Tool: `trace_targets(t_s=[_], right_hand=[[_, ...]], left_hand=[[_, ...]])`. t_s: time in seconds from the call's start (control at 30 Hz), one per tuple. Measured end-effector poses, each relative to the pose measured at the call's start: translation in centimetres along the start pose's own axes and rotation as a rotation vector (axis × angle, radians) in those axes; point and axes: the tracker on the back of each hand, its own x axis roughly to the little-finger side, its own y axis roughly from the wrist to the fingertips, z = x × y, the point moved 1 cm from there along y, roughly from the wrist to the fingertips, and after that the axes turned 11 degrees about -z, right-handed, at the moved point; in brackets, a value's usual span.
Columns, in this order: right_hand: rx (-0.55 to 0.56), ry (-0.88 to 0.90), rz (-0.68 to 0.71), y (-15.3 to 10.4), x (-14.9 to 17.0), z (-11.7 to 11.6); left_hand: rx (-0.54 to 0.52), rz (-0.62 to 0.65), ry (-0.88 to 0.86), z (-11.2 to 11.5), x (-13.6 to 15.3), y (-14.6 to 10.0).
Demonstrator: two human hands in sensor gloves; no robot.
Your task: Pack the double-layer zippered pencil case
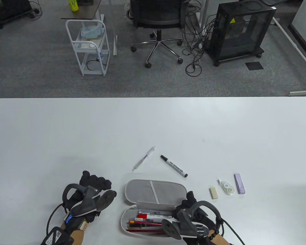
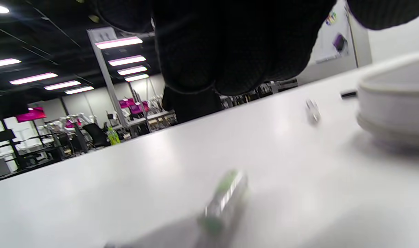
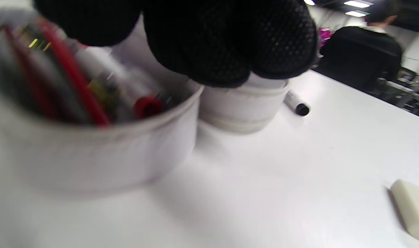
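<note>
pencil case (image 1: pixel 153 204) beside right hand (image 1: pixel 193 217) (lid open)

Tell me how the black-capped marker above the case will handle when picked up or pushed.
The marker looks like a stiff round barrel lying flat on the table, so it would probably roll if nudged sideways. It seems slim and light, likely an easy pinch.
</note>
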Motion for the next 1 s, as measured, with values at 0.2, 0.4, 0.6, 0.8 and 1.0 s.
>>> trace_targets(t_s=[0.2, 0.4, 0.6, 0.8, 1.0], right_hand=[[0.037, 0.063, -0.090, 0.1, 2.2, 0.0], [0.058, 0.107, -0.150, 0.2, 3.7, -0.2], [0.103, 0.162, -0.223, -0.4, 5.7, 0.3], [0.096, 0.198, -0.257, -0.5, 7.0, 0.1], [0.044, 0.190, -0.245, 0.1, 6.8, -0.6]], left_hand=[[0.086, -0.017, 0.051, -0.1, -2.5, 3.5], [0.242, -0.069, 0.162, 1.1, -6.2, 9.6], [0.391, -0.092, 0.297, 4.0, -9.0, 13.8], [0.523, -0.131, 0.327, 6.2, -10.2, 15.3], [0.494, -0.110, 0.287, 6.6, -10.7, 15.6]])
